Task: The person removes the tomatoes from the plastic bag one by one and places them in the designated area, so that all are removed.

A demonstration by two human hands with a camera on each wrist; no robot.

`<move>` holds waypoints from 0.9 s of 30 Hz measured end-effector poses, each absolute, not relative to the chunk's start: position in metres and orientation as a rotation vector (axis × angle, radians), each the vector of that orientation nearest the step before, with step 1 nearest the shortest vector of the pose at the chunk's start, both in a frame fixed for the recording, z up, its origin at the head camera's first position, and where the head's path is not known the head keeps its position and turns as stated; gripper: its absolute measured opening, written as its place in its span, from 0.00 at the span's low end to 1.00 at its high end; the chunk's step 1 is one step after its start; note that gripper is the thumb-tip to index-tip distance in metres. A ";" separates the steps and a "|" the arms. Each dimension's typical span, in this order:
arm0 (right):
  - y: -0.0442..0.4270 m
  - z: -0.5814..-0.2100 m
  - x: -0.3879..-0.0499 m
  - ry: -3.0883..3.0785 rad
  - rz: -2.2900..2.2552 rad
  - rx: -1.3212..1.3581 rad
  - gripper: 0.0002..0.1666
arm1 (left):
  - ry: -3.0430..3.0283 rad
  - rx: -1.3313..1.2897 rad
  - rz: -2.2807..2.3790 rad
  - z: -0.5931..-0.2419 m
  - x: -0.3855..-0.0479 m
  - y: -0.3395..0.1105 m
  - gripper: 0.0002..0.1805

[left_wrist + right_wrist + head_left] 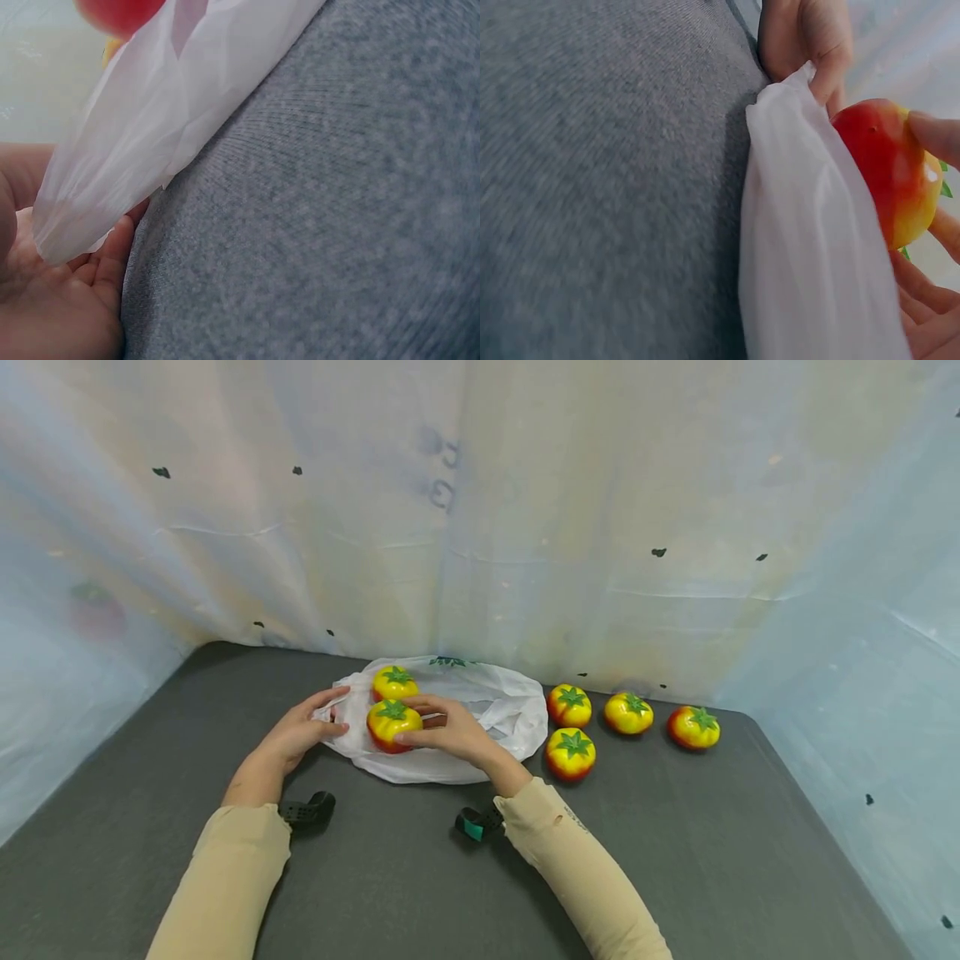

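A white plastic bag (420, 768) lies spread on the dark table with its mouth facing up. My left hand (295, 737) holds the bag's left edge, its thumb and fingers on either side of the plastic (127, 142). Between thumb and fingertips, my right hand (453, 731) grips a yellow-red tomato (393, 727) with a green leafy top, over the left part of the bag. The right wrist view shows that tomato (885, 165) above the bag's rim. Just behind it, a second tomato (392, 681) sits within the bag; its lower part is hidden.
Several similar tomatoes stand right of the bag: two close to its edge (569, 706) (571, 755), one beyond them (628, 714) and one farthest right (693, 728). Translucent plastic sheeting (525, 527) rises behind the grey table (390, 877) and along its sides.
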State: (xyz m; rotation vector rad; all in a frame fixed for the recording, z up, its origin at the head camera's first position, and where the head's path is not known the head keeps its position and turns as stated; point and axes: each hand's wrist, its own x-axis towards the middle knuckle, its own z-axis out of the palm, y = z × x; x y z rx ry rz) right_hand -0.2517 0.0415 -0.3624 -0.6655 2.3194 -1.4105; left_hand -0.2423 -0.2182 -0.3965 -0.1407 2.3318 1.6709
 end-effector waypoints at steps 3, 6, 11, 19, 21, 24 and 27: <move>0.046 -0.359 -0.251 2.325 -1.416 -0.682 0.30 | 2.338 -0.129 1.681 -0.397 -0.243 -0.219 0.41; 0.050 -0.355 -0.250 2.335 -1.407 -0.710 0.30 | 2.345 -0.120 1.694 -0.396 -0.244 -0.221 0.41; 0.058 -0.349 -0.248 2.341 -1.390 -0.776 0.31 | 2.344 -0.092 1.703 -0.395 -0.244 -0.222 0.41; 0.076 -0.341 -0.247 2.379 -1.397 -0.779 0.31 | 2.356 -0.074 1.700 -0.395 -0.246 -0.226 0.42; 0.081 -0.340 -0.246 2.385 -1.413 -0.766 0.31 | 2.353 -0.080 1.697 -0.395 -0.246 -0.227 0.42; 0.089 -0.337 -0.245 2.377 -1.433 -0.752 0.32 | 2.358 -0.091 1.681 -0.395 -0.247 -0.227 0.42; 0.096 -0.334 -0.244 2.366 -1.467 -0.745 0.32 | 2.362 -0.103 1.667 -0.394 -0.247 -0.228 0.42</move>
